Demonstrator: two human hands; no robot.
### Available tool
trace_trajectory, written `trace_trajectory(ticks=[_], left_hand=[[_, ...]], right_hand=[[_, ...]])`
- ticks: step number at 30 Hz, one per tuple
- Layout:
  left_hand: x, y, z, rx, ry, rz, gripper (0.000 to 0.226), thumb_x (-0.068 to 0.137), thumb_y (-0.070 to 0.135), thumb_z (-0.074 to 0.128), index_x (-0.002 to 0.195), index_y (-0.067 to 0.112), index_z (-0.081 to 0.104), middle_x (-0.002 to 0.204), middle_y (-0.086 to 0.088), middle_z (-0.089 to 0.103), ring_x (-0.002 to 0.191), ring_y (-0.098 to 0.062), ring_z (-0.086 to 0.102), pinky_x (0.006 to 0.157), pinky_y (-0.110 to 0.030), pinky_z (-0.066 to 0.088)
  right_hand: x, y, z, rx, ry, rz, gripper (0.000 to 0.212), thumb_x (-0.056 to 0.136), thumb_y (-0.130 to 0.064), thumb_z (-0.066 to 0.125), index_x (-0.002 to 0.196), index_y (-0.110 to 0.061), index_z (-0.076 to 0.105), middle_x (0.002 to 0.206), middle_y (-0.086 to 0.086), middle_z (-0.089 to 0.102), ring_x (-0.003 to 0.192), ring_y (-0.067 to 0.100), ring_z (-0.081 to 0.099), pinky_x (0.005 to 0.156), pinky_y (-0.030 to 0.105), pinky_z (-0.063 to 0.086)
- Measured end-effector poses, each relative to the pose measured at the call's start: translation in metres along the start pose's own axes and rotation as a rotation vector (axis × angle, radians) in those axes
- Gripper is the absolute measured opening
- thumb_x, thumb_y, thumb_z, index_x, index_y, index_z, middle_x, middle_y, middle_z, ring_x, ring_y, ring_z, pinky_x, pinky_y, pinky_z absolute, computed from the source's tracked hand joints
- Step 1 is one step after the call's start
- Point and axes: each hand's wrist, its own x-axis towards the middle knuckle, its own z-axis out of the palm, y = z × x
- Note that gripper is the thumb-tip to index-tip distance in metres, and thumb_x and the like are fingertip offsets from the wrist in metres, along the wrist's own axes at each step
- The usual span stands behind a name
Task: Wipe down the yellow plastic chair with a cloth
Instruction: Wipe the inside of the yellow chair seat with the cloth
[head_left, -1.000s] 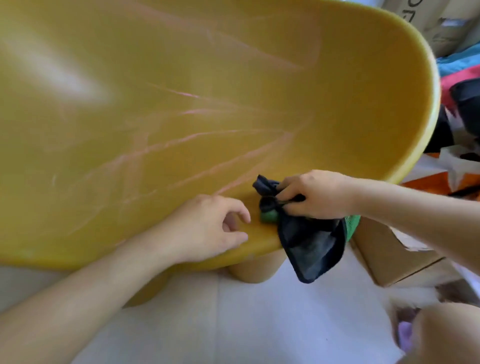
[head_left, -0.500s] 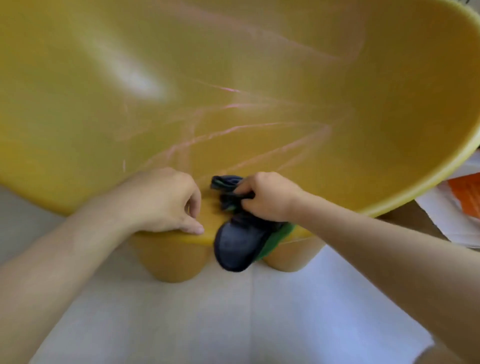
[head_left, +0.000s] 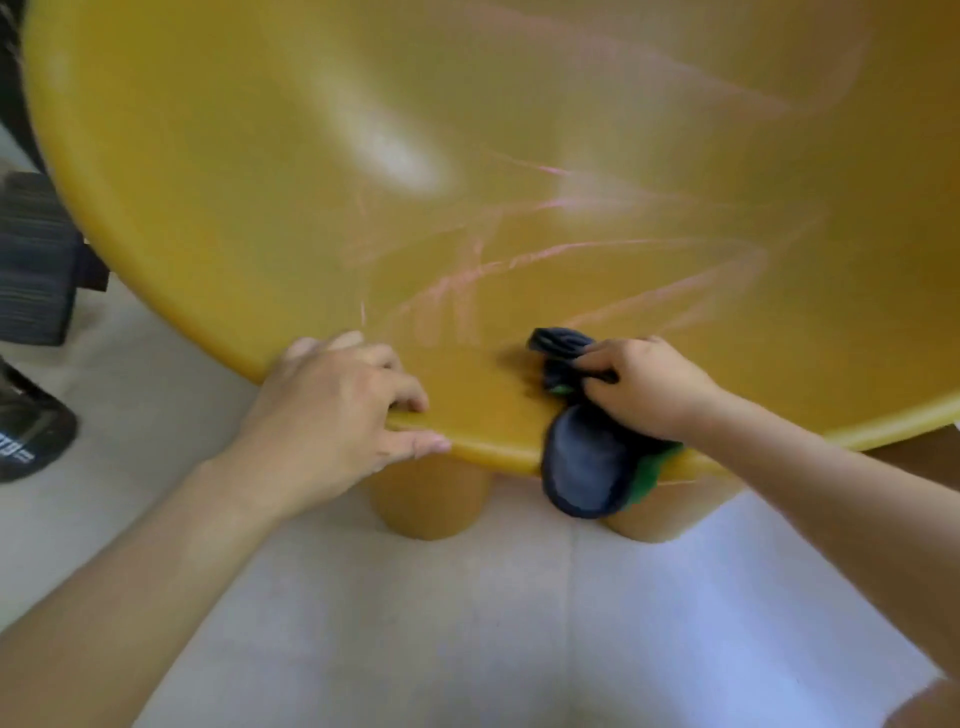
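- Head view, what has changed: the left grip (head_left: 337, 415) is now set further along the front rim (head_left: 493, 449) of the yellow plastic chair (head_left: 519, 156). It is clamped there, with fingers over the top and the thumb along the edge. Half a second ago it lay as a fist close beside the other hand; bare rim is now seen between the two.
- The right grip (head_left: 649, 384) is kept closed on the dark cloth (head_left: 587, 467). The bunched upper part is pressed to the seat just inside the rim, and the loose end is left hanging over the edge in front of the legs (head_left: 431, 504).
- The pink streaks (head_left: 519, 260) above the cloth look as they did before, so wiping is judged to be confined to the front edge, with most of the seat left to do. The wider hold suggests the chair is being steadied for firmer rubbing.
- Hidden or unclear: the chair's upper and right parts are cut off by the frame, and its surface is smeared by motion blur.
- The green patch on the cloth cannot be identified. The right fingertips are buried in the folds.
- A dark ribbed object (head_left: 31, 260) on the floor (head_left: 467, 623) at the left edge is cropped and cannot be named.
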Motion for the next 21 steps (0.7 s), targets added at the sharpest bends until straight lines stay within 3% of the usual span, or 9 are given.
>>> trace_trajectory(ticks=[2,4,8,10,11,13,16,18,21], left_hand=[[-0.010,-0.010,0.001,-0.014,0.056,0.043,0.052,0.068,0.072,0.044,0.080,0.031,0.074,0.078,0.009,0.066,0.073,-0.022,0.062,0.063,-0.029,0.041],[-0.013,-0.014,0.001,-0.096,0.057,0.074,0.049,0.069,0.067,0.051,0.082,0.025,0.075,0.080,0.006,0.066,0.074,-0.022,0.060,0.063,-0.029,0.049],[-0.012,-0.020,-0.003,-0.199,0.100,0.023,0.023,0.065,0.038,0.061,0.069,0.017,0.068,0.073,0.002,0.063,0.072,-0.024,0.056,0.059,-0.035,0.051],[-0.014,-0.030,-0.009,-0.186,0.130,0.020,0.026,0.067,0.041,0.056,0.069,0.020,0.069,0.073,0.004,0.064,0.072,-0.022,0.055,0.061,-0.034,0.049],[-0.016,-0.035,-0.014,-0.113,0.126,0.029,0.033,0.070,0.051,0.053,0.071,0.024,0.071,0.074,0.006,0.065,0.074,-0.022,0.056,0.065,-0.032,0.047],[-0.016,-0.045,-0.019,0.023,0.112,0.029,0.049,0.069,0.069,0.046,0.074,0.029,0.073,0.077,0.009,0.067,0.078,-0.022,0.058,0.073,-0.033,0.043],[-0.015,-0.053,-0.018,0.037,0.148,0.020,0.056,0.067,0.074,0.044,0.074,0.027,0.073,0.078,0.008,0.068,0.080,-0.023,0.058,0.073,-0.034,0.041],[-0.014,-0.056,-0.014,0.011,0.151,0.054,0.057,0.068,0.073,0.045,0.074,0.024,0.073,0.077,0.007,0.067,0.080,-0.023,0.057,0.072,-0.034,0.043],[-0.016,-0.063,-0.014,-0.052,0.175,0.065,0.054,0.070,0.069,0.048,0.072,0.021,0.072,0.073,0.004,0.063,0.078,-0.023,0.055,0.068,-0.034,0.045]], right_hand=[[-0.010,0.034,-0.013,-0.072,0.062,0.275,0.031,0.090,-0.032,0.048,0.113,-0.027,0.067,0.115,0.012,0.067,0.104,0.035,0.058,0.083,0.034,0.042],[0.000,-0.005,-0.012,-0.010,0.045,0.311,0.026,0.093,-0.031,0.048,0.101,-0.018,0.068,0.105,0.015,0.068,0.097,0.036,0.056,0.077,0.033,0.037],[0.029,-0.156,0.013,0.478,-0.041,-0.237,0.029,0.095,-0.037,0.050,0.114,-0.027,0.069,0.123,0.003,0.066,0.114,0.025,0.058,0.095,0.034,0.045],[0.029,-0.151,0.006,0.520,-0.050,-0.371,0.030,0.094,-0.033,0.056,0.121,-0.026,0.066,0.132,-0.003,0.061,0.121,0.016,0.055,0.103,0.028,0.039],[0.027,-0.124,0.002,0.430,-0.059,-0.342,0.031,0.093,-0.032,0.058,0.122,-0.024,0.066,0.135,-0.004,0.059,0.123,0.016,0.054,0.103,0.024,0.037],[0.017,-0.053,-0.002,0.173,-0.017,-0.090,0.031,0.092,-0.028,0.059,0.123,-0.027,0.065,0.133,0.000,0.061,0.120,0.023,0.057,0.093,0.026,0.040],[0.010,-0.017,-0.012,-0.054,0.021,0.252,0.032,0.094,-0.025,0.053,0.123,-0.029,0.064,0.114,0.013,0.068,0.100,0.034,0.062,0.075,0.033,0.047],[0.038,-0.070,-0.004,0.083,0.054,0.137,0.030,0.094,-0.030,0.052,0.122,-0.026,0.064,0.109,0.012,0.068,0.101,0.033,0.061,0.079,0.035,0.051],[0.078,-0.198,0.006,0.437,0.074,-0.261,0.042,0.094,-0.029,0.056,0.136,-0.027,0.051,0.132,0.005,0.061,0.121,0.024,0.054,0.100,0.031,0.042]])
